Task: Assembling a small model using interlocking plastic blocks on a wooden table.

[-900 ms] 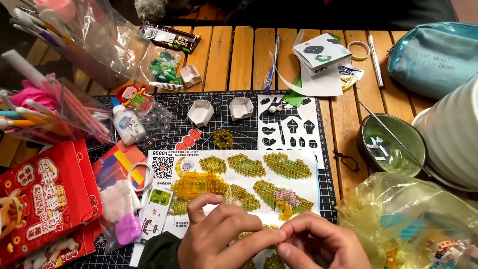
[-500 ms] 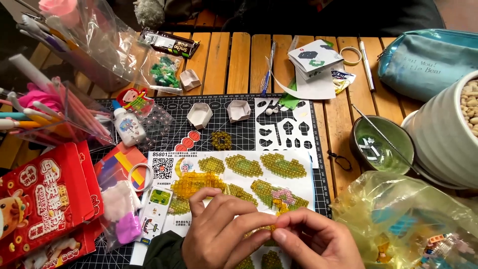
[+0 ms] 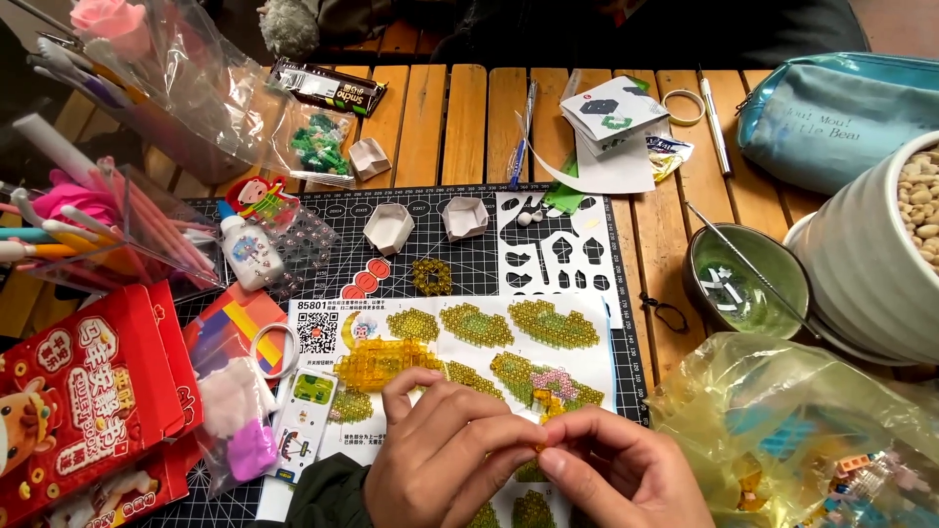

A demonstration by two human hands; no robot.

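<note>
My left hand point(image 3: 445, 460) and my right hand point(image 3: 626, 471) meet at the bottom middle, fingertips pinched together on a small yellow bead piece point(image 3: 544, 440). They hover over a white instruction sheet point(image 3: 460, 337) that carries several yellow-green beaded pieces point(image 3: 553, 323) and a yellow translucent block model point(image 3: 383, 360). A small ring of yellow beads point(image 3: 431, 277) lies on the dark cutting mat point(image 3: 323, 225) above the sheet.
Two white paper trays point(image 3: 427, 223) sit on the mat. At left lie a red box point(image 3: 83, 391), a pen pouch point(image 3: 108, 230) and a glue bottle point(image 3: 243, 252). At right are a green bowl point(image 3: 748, 284), a white pot point(image 3: 871, 254), a teal pouch point(image 3: 836, 103) and a yellow plastic bag point(image 3: 782, 440).
The view has shifted slightly. Both hands stay pinched together at the bottom, the fingers shifting a little on the small yellow piece.
</note>
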